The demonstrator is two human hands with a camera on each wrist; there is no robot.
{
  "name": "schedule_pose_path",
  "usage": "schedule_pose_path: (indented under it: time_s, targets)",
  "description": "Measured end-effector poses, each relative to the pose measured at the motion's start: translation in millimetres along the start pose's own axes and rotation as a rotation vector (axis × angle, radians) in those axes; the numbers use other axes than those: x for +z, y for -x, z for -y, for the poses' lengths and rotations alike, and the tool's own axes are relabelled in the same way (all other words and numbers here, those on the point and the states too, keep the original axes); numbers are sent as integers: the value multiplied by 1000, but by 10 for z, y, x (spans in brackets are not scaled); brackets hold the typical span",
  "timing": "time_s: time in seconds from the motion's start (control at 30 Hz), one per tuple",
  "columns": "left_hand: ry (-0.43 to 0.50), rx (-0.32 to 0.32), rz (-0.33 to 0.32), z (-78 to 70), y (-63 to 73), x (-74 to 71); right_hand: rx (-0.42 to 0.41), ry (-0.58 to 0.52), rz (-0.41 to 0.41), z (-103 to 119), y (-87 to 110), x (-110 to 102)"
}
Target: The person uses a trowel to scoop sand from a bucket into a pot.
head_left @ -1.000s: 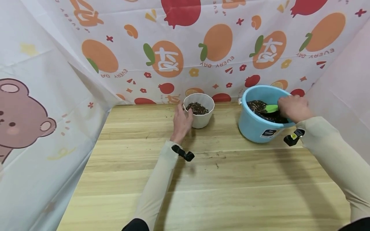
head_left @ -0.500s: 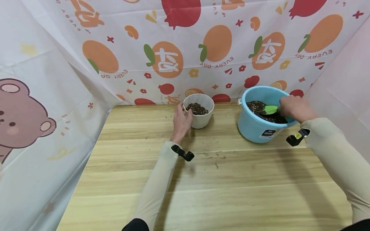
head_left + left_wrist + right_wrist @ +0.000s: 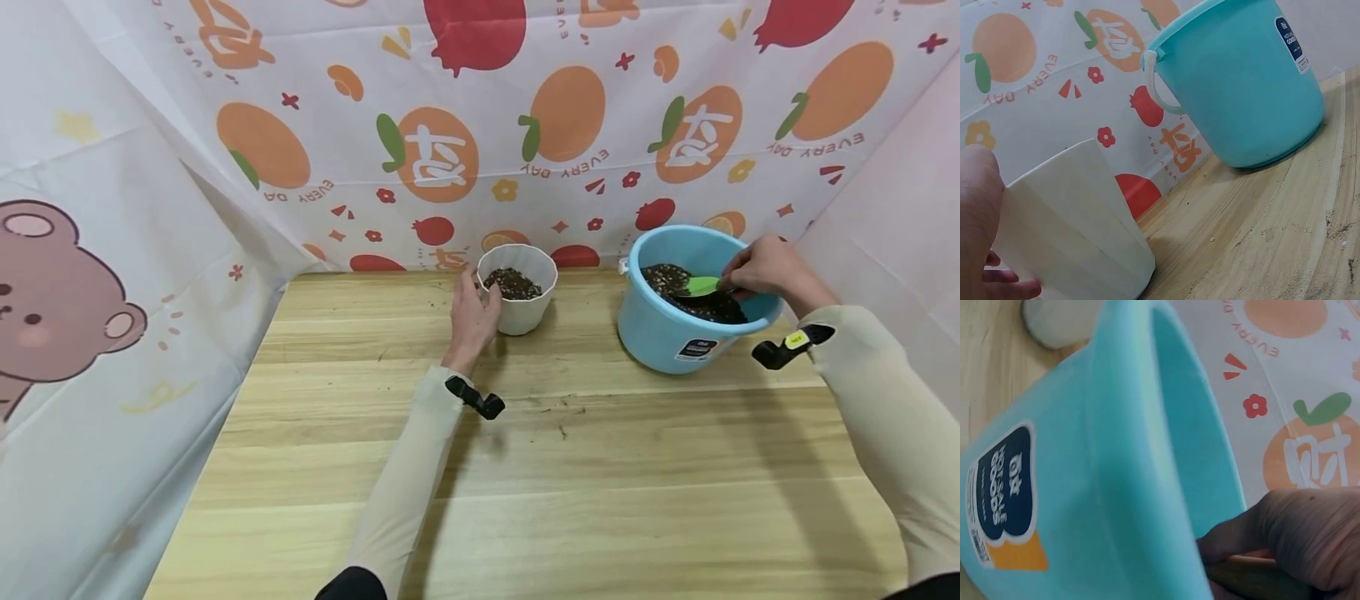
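A white faceted flower pot [image 3: 524, 315], partly filled with dark soil [image 3: 513, 283], stands near the back of the table. My left hand [image 3: 474, 323] holds the pot's left side, thumb and fingers spread around its wall. Farther right is a light blue bucket [image 3: 667, 337] containing more dark soil [image 3: 720, 308]. At its right rim, my right hand [image 3: 770, 268] pinches the handle of a small trowel with a green blade [image 3: 702, 287]. The blade lies at the soil inside the bucket, its front end partly covered with soil. In the right wrist view the handle [image 3: 1260, 577] looks brown, mostly hidden by the fingers.
The wooden table [image 3: 450, 517] carries some scattered soil crumbs [image 3: 564, 408] in front of the pot and bucket. A fruit-printed cloth [image 3: 330, 167] hangs right behind them. Another cloth with a pink bear [image 3: 52, 308] hangs on the left.
My right hand has shifted slightly right and turned, its wrist now higher and the fingers more visible on the trowel handle. The left hand and pot have stayed in place.
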State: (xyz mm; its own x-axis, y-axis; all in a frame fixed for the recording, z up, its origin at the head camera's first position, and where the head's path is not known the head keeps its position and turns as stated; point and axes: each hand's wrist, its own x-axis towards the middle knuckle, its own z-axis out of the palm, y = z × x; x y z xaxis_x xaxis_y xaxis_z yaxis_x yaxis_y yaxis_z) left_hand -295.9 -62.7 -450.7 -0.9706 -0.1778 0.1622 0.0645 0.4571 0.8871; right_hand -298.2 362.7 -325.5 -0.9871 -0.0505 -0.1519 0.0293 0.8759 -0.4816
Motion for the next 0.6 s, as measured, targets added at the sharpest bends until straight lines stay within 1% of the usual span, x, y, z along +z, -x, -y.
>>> schedule_pose_path:
  time_s: [0.2,0.37,0.47,0.6]
  targets:
    - [3,-13,8,-8,5,9,46,-92,-33,-52,-2,24]
    - [30,-20,20,-11,5,12,59,-143,-90,-75,-3,57]
    - [42,-22,14,-9,1,9,37,-126,-102,-94,-9,68]
    - [41,-27,6,9,-6,4,5,-97,-90,-117,-16,74]
